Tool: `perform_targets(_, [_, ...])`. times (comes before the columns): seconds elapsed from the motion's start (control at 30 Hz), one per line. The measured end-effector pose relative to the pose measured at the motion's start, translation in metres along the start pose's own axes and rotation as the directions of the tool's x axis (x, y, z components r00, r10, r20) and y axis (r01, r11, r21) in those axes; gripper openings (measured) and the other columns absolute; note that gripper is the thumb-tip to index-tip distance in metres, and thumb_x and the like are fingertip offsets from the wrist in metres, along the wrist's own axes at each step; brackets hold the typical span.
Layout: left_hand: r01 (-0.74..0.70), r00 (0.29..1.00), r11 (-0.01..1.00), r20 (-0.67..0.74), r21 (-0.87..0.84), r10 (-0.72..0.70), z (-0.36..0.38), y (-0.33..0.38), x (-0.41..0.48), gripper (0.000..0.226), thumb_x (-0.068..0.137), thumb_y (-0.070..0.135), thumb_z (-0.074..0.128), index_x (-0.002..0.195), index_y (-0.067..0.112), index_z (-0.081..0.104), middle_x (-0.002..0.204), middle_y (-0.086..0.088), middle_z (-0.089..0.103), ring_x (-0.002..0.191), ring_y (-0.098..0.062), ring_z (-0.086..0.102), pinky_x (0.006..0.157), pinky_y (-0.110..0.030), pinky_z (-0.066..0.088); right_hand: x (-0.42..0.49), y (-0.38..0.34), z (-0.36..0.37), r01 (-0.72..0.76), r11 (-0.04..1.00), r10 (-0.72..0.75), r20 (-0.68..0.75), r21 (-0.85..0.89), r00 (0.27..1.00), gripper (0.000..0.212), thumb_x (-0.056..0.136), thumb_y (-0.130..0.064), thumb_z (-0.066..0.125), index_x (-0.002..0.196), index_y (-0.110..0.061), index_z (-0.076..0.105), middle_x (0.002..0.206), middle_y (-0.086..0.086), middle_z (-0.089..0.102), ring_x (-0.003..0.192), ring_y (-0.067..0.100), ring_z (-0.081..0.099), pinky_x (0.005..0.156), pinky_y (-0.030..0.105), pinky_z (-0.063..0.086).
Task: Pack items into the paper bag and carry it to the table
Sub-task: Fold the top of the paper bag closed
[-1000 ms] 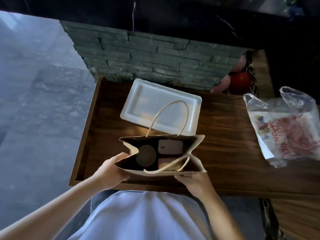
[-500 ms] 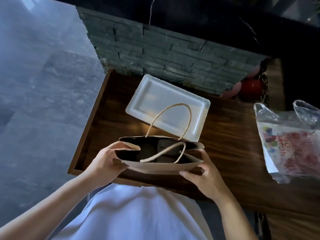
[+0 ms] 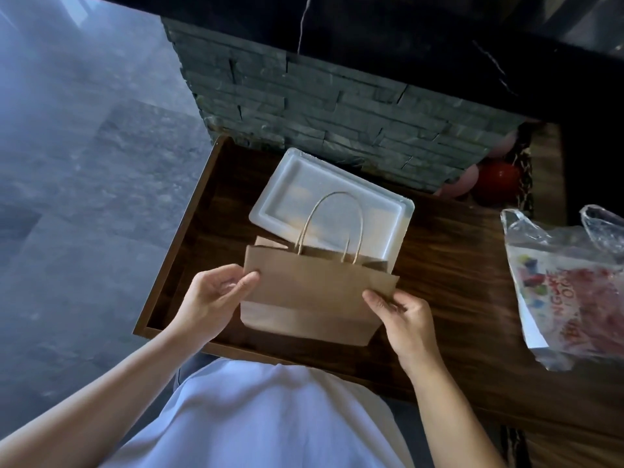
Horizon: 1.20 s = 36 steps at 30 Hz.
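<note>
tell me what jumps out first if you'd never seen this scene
The brown paper bag stands out first, at the near middle of the wooden table, pinched at its sides by the left hand and right hand. Just behind it lies a white foam tray, with the bag's handles looped up in front of it. A clear plastic bag with colourful print lies far right.

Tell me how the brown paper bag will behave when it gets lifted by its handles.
The paper bag will probably flex rather than hold shape: its mouth is already pressed flat between the left hand and right hand. The thin twisted handles stand in upright loops, so they look fairly stiff. Its weight cannot be judged now.
</note>
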State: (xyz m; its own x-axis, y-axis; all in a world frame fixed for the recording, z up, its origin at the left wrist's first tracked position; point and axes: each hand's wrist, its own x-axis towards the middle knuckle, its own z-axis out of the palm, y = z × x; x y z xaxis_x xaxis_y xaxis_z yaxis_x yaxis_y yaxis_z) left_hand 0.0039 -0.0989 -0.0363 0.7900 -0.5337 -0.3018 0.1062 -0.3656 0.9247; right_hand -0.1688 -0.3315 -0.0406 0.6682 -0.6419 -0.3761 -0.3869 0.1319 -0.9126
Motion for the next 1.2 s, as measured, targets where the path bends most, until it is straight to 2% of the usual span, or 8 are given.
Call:
perform_targets(0.2, [0.146,0.982,0.986,-0.135,0.079,-0.134,0.013,-0.009,0.003,0.025,0.084,0.021,0.074,0.096,0.028,0.053,0.078,-0.004,0.074,0.073,-0.014,0.071,0.07,-0.036,0.058,0.0,0.017,0.021,-0.06,0.998,0.062,-0.239,0.014,0.969,0.03,0.077,-0.021,0.084,0.094,-0.028,0.061,0.081,-0.003,0.075,0.076,0.013,0.073,0.067,0.025,0.055])
perform_targets(0.33, [-0.235,0.95,0.769,-0.026,0.594,0.31,0.012,-0.009,0.003,0.023,0.082,0.017,0.073,0.101,0.029,0.067,0.109,0.005,0.057,0.105,-0.018,0.054,0.084,-0.031,0.049,-0.004,0.016,0.033,0.091,0.836,-0.268,-0.258,-0.54,0.928,0.06,0.068,-0.019,0.088,0.122,-0.023,0.06,0.092,0.007,0.062,0.089,0.025,0.058,0.078,0.042,0.049])
perform_targets(0.47, [-0.617,0.784,0.479,0.434,0.624,0.445,0.015,-0.004,0.001,0.031,0.085,0.056,0.06,0.106,0.037,0.072,0.112,0.015,0.063,0.11,-0.014,0.054,0.091,-0.036,0.041,-0.009,0.007,0.044,0.386,0.487,-0.585,0.036,-0.783,0.811,0.019,0.071,-0.038,0.082,0.085,-0.026,0.077,0.1,-0.006,0.067,0.104,0.021,0.054,0.087,0.045,0.039])
perform_targets(0.6, [-0.665,0.746,0.46,0.488,0.589,0.453,0.033,-0.008,0.002,0.021,0.085,0.049,0.062,0.091,0.035,0.077,0.096,0.014,0.069,0.089,-0.017,0.062,0.077,-0.033,0.05,-0.011,0.007,0.06,0.621,0.378,-0.507,0.407,-0.686,0.759,0.019,0.071,-0.036,0.08,0.081,-0.02,0.08,0.085,-0.008,0.074,0.082,0.023,0.066,0.071,0.041,0.051])
perform_targets(0.87, [-0.33,0.943,0.811,0.126,0.484,0.308,0.002,-0.035,0.016,0.017,0.067,0.029,0.086,0.083,0.033,0.082,0.099,0.014,0.064,0.092,-0.013,0.057,0.076,-0.032,0.055,0.011,0.03,-0.001,0.302,0.739,-0.355,0.033,-0.603,0.934,0.019,0.067,-0.01,0.088,0.077,-0.024,0.083,0.107,-0.003,0.065,0.104,0.022,0.054,0.09,0.035,0.048])
perform_targets(0.97, [0.015,0.992,0.972,0.12,0.235,-0.045,-0.003,-0.052,0.016,0.023,0.063,0.018,0.089,0.08,0.034,0.082,0.128,0.007,0.056,0.112,-0.012,0.059,0.09,-0.035,0.056,0.007,0.046,-0.008,-0.036,0.952,0.042,0.015,-0.303,0.999,0.023,0.07,-0.001,0.085,0.075,-0.024,0.082,0.137,-0.004,0.054,0.126,0.011,0.046,0.108,0.032,0.038])
perform_targets(1.07, [0.332,0.916,0.924,0.297,-0.189,-0.268,-0.002,-0.066,0.014,0.027,0.073,-0.008,0.076,0.087,0.015,0.082,0.144,0.002,0.051,0.121,-0.021,0.061,0.098,-0.042,0.054,0.003,0.053,-0.002,-0.209,0.973,0.204,0.063,0.098,0.977,0.033,0.071,0.013,0.078,0.067,-0.019,0.079,0.143,0.002,0.055,0.131,0.015,0.052,0.113,0.043,0.04])
perform_targets(1.2, [0.239,0.943,0.962,0.267,-0.133,-0.197,-0.005,-0.063,0.013,0.026,0.074,-0.008,0.076,0.091,0.011,0.081,0.146,0.002,0.05,0.132,-0.021,0.052,0.096,-0.038,0.055,0.002,0.058,0.002,-0.134,0.979,0.118,0.114,0.153,0.987,0.036,0.072,0.015,0.076,0.084,-0.018,0.081,0.149,0.0,0.048,0.133,0.007,0.049,0.111,0.033,0.041])
